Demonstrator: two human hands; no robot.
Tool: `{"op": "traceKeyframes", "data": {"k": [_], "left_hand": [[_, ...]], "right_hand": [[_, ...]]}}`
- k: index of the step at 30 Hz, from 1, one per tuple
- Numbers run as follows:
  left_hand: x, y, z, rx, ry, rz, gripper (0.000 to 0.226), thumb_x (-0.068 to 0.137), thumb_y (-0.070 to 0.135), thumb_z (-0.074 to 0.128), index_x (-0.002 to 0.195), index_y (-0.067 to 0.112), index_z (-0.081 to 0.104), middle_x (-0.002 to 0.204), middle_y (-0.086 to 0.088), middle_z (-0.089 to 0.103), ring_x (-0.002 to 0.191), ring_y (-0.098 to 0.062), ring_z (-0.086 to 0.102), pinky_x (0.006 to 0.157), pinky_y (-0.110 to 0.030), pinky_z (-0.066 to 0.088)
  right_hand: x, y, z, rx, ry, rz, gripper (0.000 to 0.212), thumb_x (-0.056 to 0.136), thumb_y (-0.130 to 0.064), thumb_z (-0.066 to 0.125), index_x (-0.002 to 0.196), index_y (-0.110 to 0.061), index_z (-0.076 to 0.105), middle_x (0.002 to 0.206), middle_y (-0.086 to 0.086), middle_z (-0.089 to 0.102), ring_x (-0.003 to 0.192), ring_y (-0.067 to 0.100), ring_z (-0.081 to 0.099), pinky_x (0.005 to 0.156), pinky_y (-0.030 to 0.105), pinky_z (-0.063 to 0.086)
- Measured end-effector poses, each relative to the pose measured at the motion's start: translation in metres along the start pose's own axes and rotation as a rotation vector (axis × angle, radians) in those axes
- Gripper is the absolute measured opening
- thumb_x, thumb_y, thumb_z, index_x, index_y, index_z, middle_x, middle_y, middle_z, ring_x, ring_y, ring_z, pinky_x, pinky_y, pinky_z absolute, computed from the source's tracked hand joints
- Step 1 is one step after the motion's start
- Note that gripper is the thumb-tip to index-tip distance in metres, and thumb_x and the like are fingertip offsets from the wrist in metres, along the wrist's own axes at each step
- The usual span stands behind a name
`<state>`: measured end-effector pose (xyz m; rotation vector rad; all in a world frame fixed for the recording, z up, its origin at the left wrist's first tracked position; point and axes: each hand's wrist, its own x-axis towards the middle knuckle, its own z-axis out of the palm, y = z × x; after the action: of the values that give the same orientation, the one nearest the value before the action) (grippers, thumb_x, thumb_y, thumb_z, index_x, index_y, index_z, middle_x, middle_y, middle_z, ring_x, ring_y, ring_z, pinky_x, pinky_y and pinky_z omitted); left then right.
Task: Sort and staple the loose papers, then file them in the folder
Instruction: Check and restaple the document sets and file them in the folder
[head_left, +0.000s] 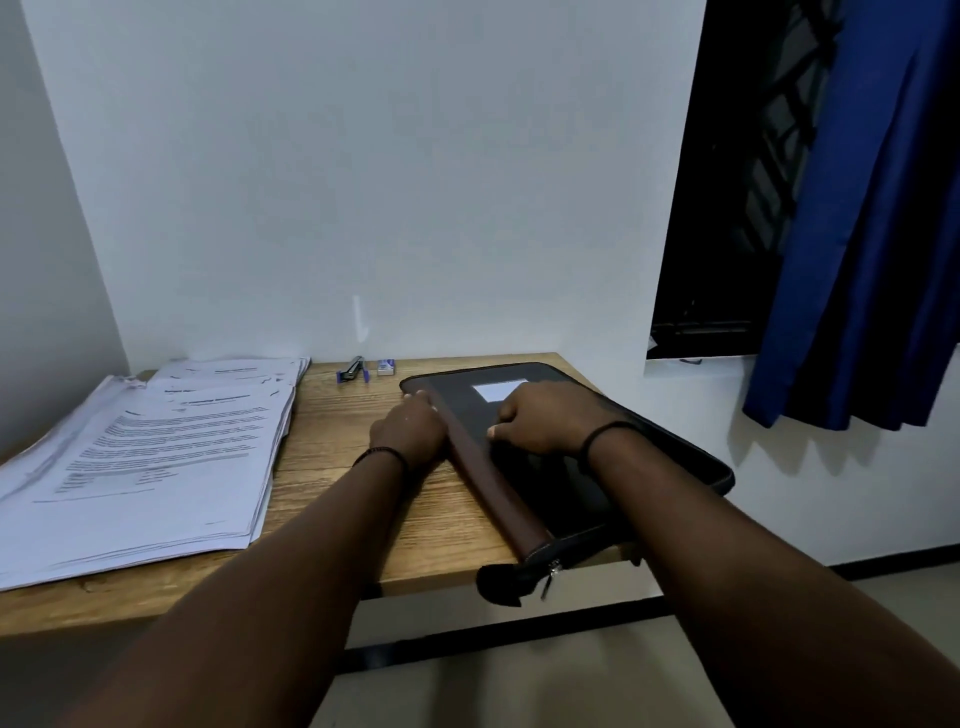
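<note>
1. White walls stand behind a wooden table (332, 499), and a blue curtain (862, 249) hangs on the far right by a dark window.

2. On the left of the table sits a big pile of loose papers (140, 462). The sheets are thin and floppy, and their edges do not line up. I think they would slide apart and bend easily, so it is best to lift them from under the pile with flat hands, or pinch a few at a corner.

3. Farther back, near the wall, lies a small stapler (353, 370) with a little box of staples (386, 367) just beside it. Both look light and hard, easy to pick up with one hand.

4. The left hand (410, 431) rests against the brown spine of the folder (550, 467), fingers reaching along its edge. I cannot tell if they are gripping it.

5. The folder is dark, flat and zipped, lying on the right side of the table, with one corner hanging over the front edge. It looks stiff, a bit heavy and smooth. The zip pull (549, 581) dangles at the near corner, a good place to open it.

6. The right hand (545, 421) lies on top of the folder, fingers curled under, pressing down.
</note>
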<state>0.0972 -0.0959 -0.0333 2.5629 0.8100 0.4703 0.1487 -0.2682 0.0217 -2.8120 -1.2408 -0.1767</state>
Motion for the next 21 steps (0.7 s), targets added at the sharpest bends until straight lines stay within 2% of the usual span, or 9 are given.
{"op": "traceKeyframes", "data": {"k": [2, 4, 6, 7, 8, 10, 13, 18, 21], "left_hand": [[0.004, -0.005, 0.003, -0.022, 0.070, 0.000, 0.028, 0.103, 0.024, 0.037, 0.116, 0.015, 0.060, 0.113, -0.011, 0.066, 0.098, -0.028, 0.061, 0.085, -0.041, 0.050], [0.003, -0.006, 0.004, -0.011, 0.143, -0.008, 0.026, 0.104, 0.026, 0.039, 0.107, 0.013, 0.062, 0.103, -0.011, 0.067, 0.088, -0.026, 0.059, 0.075, -0.036, 0.048], [0.000, -0.006, 0.005, 0.020, 0.167, 0.000, 0.031, 0.104, 0.032, 0.039, 0.107, 0.011, 0.062, 0.102, -0.011, 0.067, 0.087, -0.026, 0.059, 0.074, -0.035, 0.046], [-0.001, -0.004, 0.006, 0.022, 0.154, -0.002, 0.038, 0.104, 0.039, 0.038, 0.108, 0.010, 0.062, 0.102, -0.012, 0.067, 0.088, -0.026, 0.060, 0.076, -0.035, 0.048], [-0.002, -0.001, 0.006, 0.022, 0.129, -0.009, 0.046, 0.103, 0.047, 0.037, 0.111, 0.009, 0.062, 0.101, -0.011, 0.068, 0.090, -0.026, 0.062, 0.080, -0.037, 0.050], [-0.004, 0.004, 0.008, 0.044, 0.067, -0.024, 0.061, 0.099, 0.060, 0.036, 0.123, 0.007, 0.057, 0.101, -0.009, 0.069, 0.095, -0.026, 0.064, 0.089, -0.040, 0.050], [-0.002, 0.007, 0.007, 0.068, 0.004, -0.010, 0.074, 0.098, 0.063, 0.035, 0.139, 0.002, 0.044, 0.125, -0.013, 0.064, 0.114, -0.029, 0.060, 0.097, -0.041, 0.046], [0.005, 0.003, 0.005, 0.008, -0.066, 0.020, 0.068, 0.099, 0.063, 0.032, 0.140, 0.010, 0.043, 0.140, -0.013, 0.055, 0.121, -0.030, 0.056, 0.101, -0.044, 0.043], [-0.004, 0.001, 0.007, 0.013, -0.009, 0.039, 0.061, 0.098, 0.063, 0.034, 0.126, 0.012, 0.052, 0.124, -0.011, 0.064, 0.110, -0.029, 0.060, 0.097, -0.044, 0.046]], "right_hand": [[0.000, 0.013, 0.001, 0.068, 0.039, -0.006, 0.024, 0.094, -0.047, 0.058, 0.109, -0.036, 0.073, 0.120, -0.012, 0.067, 0.113, 0.014, 0.060, 0.081, 0.026, 0.043], [-0.001, 0.029, 0.014, 0.176, 0.059, 0.003, 0.029, 0.094, -0.048, 0.058, 0.120, -0.041, 0.067, 0.132, -0.016, 0.062, 0.125, 0.011, 0.054, 0.098, 0.031, 0.043], [-0.003, 0.038, 0.032, 0.251, 0.010, 0.061, 0.037, 0.097, -0.056, 0.047, 0.133, -0.051, 0.054, 0.150, -0.016, 0.046, 0.143, 0.017, 0.037, 0.116, 0.044, 0.027], [-0.002, 0.038, 0.039, 0.258, -0.038, 0.102, 0.041, 0.099, -0.060, 0.039, 0.139, -0.055, 0.044, 0.158, -0.014, 0.034, 0.150, 0.022, 0.025, 0.120, 0.051, 0.016], [0.000, 0.037, 0.043, 0.254, -0.084, 0.134, 0.043, 0.100, -0.061, 0.032, 0.143, -0.058, 0.036, 0.163, -0.012, 0.023, 0.153, 0.025, 0.014, 0.120, 0.056, 0.007], [0.005, 0.031, 0.044, 0.219, -0.133, 0.159, 0.046, 0.102, -0.061, 0.023, 0.147, -0.059, 0.025, 0.166, -0.009, 0.012, 0.154, 0.029, 0.003, 0.119, 0.062, -0.002], [0.007, 0.021, 0.043, 0.186, -0.147, 0.198, 0.048, 0.102, -0.060, 0.017, 0.150, -0.057, 0.018, 0.167, -0.007, 0.007, 0.153, 0.032, -0.002, 0.116, 0.067, -0.004], [0.005, 0.007, 0.045, 0.175, -0.148, 0.286, 0.050, 0.102, -0.059, 0.016, 0.152, -0.054, 0.014, 0.167, -0.003, 0.004, 0.153, 0.036, -0.004, 0.113, 0.071, -0.005], [0.006, 0.007, 0.047, 0.179, -0.143, 0.298, 0.050, 0.102, -0.059, 0.017, 0.151, -0.055, 0.015, 0.167, -0.003, 0.004, 0.153, 0.035, -0.004, 0.113, 0.070, -0.005]]}}
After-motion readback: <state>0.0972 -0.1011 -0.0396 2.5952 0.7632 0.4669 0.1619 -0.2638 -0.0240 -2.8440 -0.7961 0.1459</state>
